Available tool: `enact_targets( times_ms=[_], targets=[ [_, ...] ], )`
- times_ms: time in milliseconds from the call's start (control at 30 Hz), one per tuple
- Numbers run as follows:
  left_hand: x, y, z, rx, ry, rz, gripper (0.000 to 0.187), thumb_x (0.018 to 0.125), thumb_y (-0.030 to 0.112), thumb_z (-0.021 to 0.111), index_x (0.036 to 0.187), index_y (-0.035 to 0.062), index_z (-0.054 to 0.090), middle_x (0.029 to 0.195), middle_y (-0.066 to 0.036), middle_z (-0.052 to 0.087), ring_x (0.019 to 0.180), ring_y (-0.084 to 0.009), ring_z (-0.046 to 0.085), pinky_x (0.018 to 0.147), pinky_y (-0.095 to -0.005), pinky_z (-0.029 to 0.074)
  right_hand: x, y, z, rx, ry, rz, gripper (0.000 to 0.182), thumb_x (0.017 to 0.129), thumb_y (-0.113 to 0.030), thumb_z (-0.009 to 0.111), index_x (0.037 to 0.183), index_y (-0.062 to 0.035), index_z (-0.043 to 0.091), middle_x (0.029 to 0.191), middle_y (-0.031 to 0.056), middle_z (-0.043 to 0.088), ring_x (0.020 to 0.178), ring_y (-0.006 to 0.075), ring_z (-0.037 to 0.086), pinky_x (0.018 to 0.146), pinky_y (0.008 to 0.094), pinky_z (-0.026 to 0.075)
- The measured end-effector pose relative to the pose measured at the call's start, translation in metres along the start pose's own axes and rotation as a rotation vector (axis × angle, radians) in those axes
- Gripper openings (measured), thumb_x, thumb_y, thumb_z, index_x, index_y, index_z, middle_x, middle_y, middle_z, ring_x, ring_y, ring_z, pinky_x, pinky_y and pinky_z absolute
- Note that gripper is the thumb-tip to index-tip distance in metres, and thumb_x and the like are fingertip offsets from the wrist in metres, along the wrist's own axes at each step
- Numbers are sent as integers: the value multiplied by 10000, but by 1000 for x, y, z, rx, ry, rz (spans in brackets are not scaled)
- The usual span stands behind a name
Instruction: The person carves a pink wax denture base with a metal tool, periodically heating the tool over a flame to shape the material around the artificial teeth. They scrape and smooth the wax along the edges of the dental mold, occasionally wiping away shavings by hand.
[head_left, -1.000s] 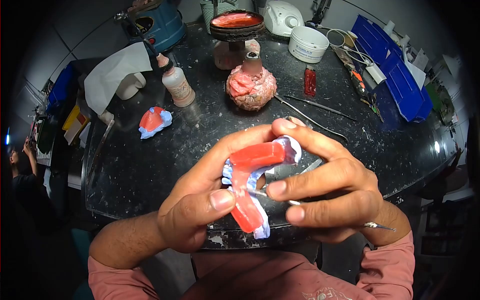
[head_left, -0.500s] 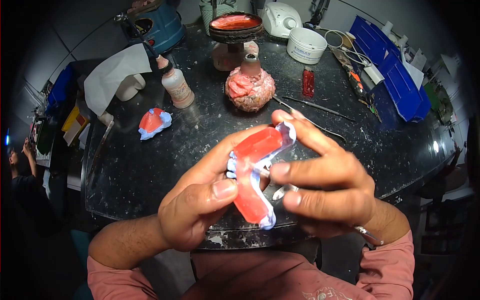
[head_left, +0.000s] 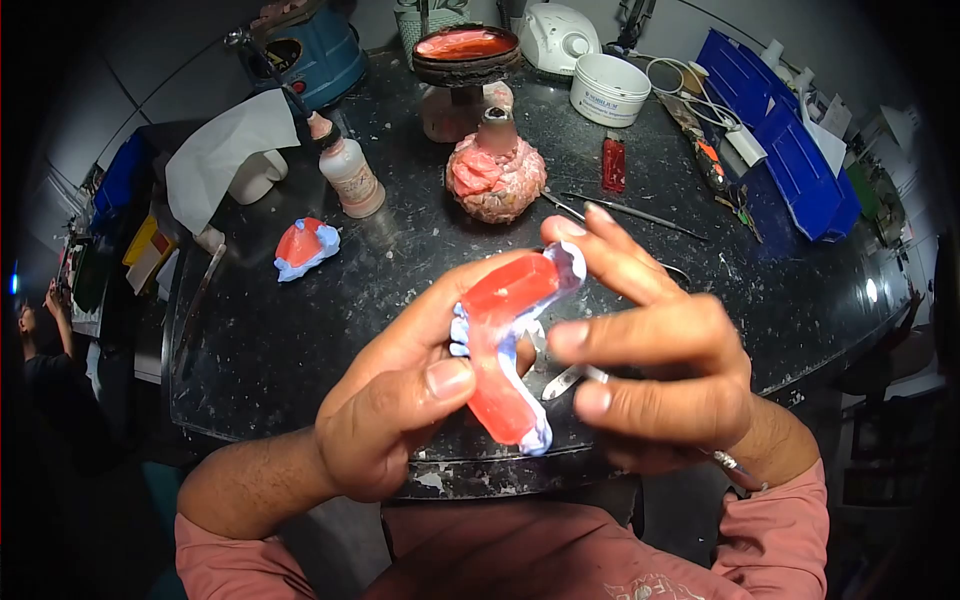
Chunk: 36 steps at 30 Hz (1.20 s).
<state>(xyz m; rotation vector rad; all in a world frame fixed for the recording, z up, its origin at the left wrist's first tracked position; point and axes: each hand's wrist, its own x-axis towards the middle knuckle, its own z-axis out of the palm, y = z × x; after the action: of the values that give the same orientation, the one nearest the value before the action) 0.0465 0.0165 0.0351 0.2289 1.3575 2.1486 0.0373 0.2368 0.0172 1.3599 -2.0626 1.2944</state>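
My left hand (head_left: 390,400) is closed around a curved, pale-blue dental cast (head_left: 536,437) covered along its arch with red wax (head_left: 512,285). Its thumb presses the side of the cast, which is tilted up towards me. At the cast's right side is my right hand (head_left: 660,370), index fingertip beside its upper end. A metal wax knife (head_left: 563,383) lies in that hand, its small blade showing past the fingers and its handle end out near the wrist. Beyond, on the table, sits a second blue cast (head_left: 325,243) with red wax.
On the black table (head_left: 400,240) stand a spirit burner (head_left: 497,175) caked in pink wax, a bottle (head_left: 352,180), a dish of red wax (head_left: 467,50) and a white tub (head_left: 610,90). A thin metal tool (head_left: 640,215) and a red block (head_left: 613,165) lie at the right.
My right thumb and fingers have shifted slightly right, away from the cast's inner edge, and the knife's blade shows a little more. The left hand holds the cast almost as before.
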Motion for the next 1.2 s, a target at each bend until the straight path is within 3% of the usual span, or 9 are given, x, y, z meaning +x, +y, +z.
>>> enact_targets(
  times_ms=[67, 167, 233, 300, 333, 367, 533, 867, 1200],
  targets=[
    [-1, 1, -7, 37, -57, -15, 845, 848, 406, 599, 1499, -8, 257, 1210, -121, 528, 1099, -205, 562, 968, -357, 449, 3, 4, -3, -99, -104, -162, 264, 858, -166, 739, 1083, -119, 610, 1148, 142, 604, 1202, 577, 517, 1072, 701, 314],
    [0, 2, -7, 77, -94, -28, 868, 840, 421, 610, 1504, -6, 248, 1328, -130, 490, 1212, -214, 527, 1045, -367, 405, 0, 0, 1, -1, 24, 15, 221, 862, -113, 723, 1056, -118, 618, 1152, 134, 616, 1186, 572, 532, 1058, 696, 343],
    [0, 2, -7, 82, -79, -24, 879, 838, 430, 612, 1506, -6, 243, 1375, -134, 466, 1255, -217, 504, 1073, -373, 381, 1, 4, -1, 52, 35, -10, 174, 883, -123, 704, 1037, -121, 622, 1154, 131, 626, 1182, 560, 542, 1059, 691, 347],
    [-1, 2, -9, 119, -98, 4, 886, 843, 428, 613, 1511, -11, 230, 1417, -141, 436, 1307, -225, 465, 1102, -385, 351, 3, 12, -3, -68, -68, -196, 156, 926, -193, 667, 1055, -122, 614, 1158, 130, 629, 1184, 550, 547, 1066, 681, 346],
    [-1, 5, -8, 133, -110, -17, 886, 858, 447, 601, 1513, -16, 225, 1443, -150, 412, 1339, -233, 436, 1124, -397, 326, 4, 4, 1, -40, -9, -78, 166, 918, -190, 673, 1050, -117, 604, 1138, 121, 638, 1184, 539, 552, 1074, 669, 348],
    [0, 4, -8, 132, -109, -17, 886, 858, 447, 601, 1513, -16, 225, 1443, -150, 412, 1339, -233, 436, 1124, -397, 326, 5, -4, 1, -49, 12, 9, 167, 905, -142, 682, 1042, -108, 593, 1140, 117, 642, 1197, 533, 545, 1075, 656, 361],
    [1, 0, -10, 99, -159, 11, 873, 890, 471, 581, 1514, -20, 218, 1462, -163, 400, 1354, -248, 427, 1132, -400, 322, 5, -2, 1, -133, -22, -91, 184, 910, -125, 678, 1057, -98, 571, 1142, 128, 617, 1216, 552, 517, 1066, 658, 375],
    [-1, 4, -10, 98, -193, -12, 837, 925, 460, 539, 1514, -36, 211, 1495, -180, 371, 1380, -248, 396, 1145, -404, 296, 3, -6, 7, -156, 97, -26, 261, 810, -35, 742, 1020, -82, 594, 1104, 115, 635, 1182, 502, 565, 1033, 626, 453],
    [2, -1, -8, 145, -182, 61, 839, 934, 438, 525, 1524, -47, 177, 1490, -198, 384, 1384, -268, 400, 1146, -414, 303, 3, 2, -2, -203, 10, -125, 254, 873, -56, 699, 1083, -67, 555, 1138, 144, 660, 1140, 538, 581, 1001, 636, 461]
  ],
)
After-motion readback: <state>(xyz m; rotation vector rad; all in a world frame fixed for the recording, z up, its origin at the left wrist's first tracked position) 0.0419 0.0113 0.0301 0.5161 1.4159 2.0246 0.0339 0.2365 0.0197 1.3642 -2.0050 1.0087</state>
